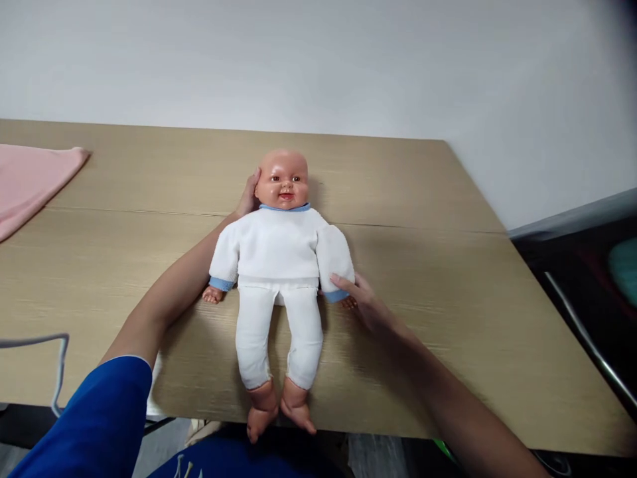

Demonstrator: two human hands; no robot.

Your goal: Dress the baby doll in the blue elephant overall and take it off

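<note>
A baby doll [279, 249] in a white fleece top with blue trim and white trousers lies face up on the wooden table [423, 285]. Its bare feet reach over the near edge. My left hand [249, 192] is at the side of the doll's head, its fingers partly hidden behind the head. My right hand [361, 295] grips the doll's sleeve near the blue cuff, with the thumb on top and the other fingers hidden beneath.
Pink cloth [34, 179] lies at the table's far left. A grey cable [62, 365] bends over the near left edge. Behind the table stands a pale wall. Dark objects with a metal bar [587, 335] are beyond the right edge.
</note>
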